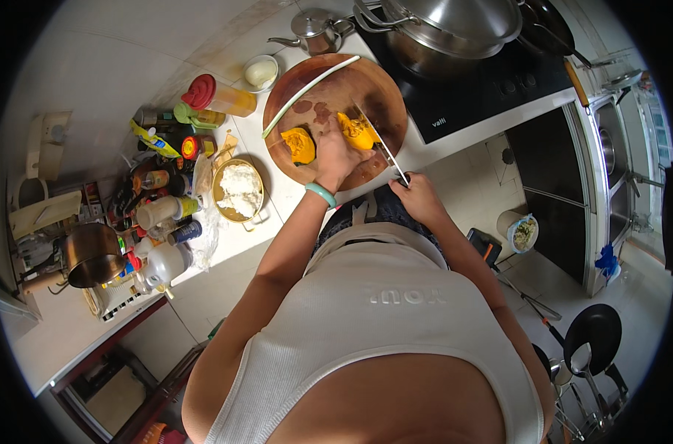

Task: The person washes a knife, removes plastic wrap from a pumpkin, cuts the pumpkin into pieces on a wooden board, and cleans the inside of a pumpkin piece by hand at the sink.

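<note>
On a round wooden cutting board (292,83), my left hand (336,152) steadies a piece of orange pumpkin (357,132) with seeds and pulp showing. My right hand (419,197) is closed on the dark handle of a kitchen knife (388,151), its blade upright along the right side of that piece. Whether the edge is in the flesh cannot be told. Another pumpkin piece (300,145) lies on the board, left of my left hand. A long pale green-white stalk, like a scallion (309,91), curves along the board's upper left edge.
A gas or electric hob (464,100) with a large steel pot (442,50) adjoins the board at the right. A steel teapot (314,33) stands behind it. Left are a small bowl (260,74), a red-lidded bottle (220,97), a golden bowl of white food (238,190) and several condiment containers.
</note>
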Available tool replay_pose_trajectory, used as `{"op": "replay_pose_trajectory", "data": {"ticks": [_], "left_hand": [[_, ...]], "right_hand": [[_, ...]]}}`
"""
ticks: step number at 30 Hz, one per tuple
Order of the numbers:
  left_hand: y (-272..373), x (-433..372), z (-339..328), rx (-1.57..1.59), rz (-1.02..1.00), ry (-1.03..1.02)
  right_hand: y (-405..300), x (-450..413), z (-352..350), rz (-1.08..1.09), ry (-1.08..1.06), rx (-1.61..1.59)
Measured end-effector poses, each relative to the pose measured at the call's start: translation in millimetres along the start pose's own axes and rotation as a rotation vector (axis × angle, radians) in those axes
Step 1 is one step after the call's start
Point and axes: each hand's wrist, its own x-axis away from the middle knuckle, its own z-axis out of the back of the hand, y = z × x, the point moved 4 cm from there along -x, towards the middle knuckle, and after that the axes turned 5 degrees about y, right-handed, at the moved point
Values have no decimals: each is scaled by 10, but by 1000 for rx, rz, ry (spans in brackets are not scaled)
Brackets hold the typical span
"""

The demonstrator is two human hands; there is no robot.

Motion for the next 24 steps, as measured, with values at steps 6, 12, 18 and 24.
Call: {"op": "replay_pose_trajectory", "data": {"ticks": [6, 12, 18, 24], "left_hand": [[-16, -39, 13, -39, 56, -55], [18, -70, 39, -81, 67, -107], [-69, -147, -44, 5, 44, -119], [-327, -639, -149, 550, 265, -550]], "right_hand": [[-105, 117, -21, -31, 71, 118], [-116, 133, 29, -45, 98, 2], [-203, 165, 89, 3, 60, 192], [-253, 9, 61, -79, 90, -26]]}}
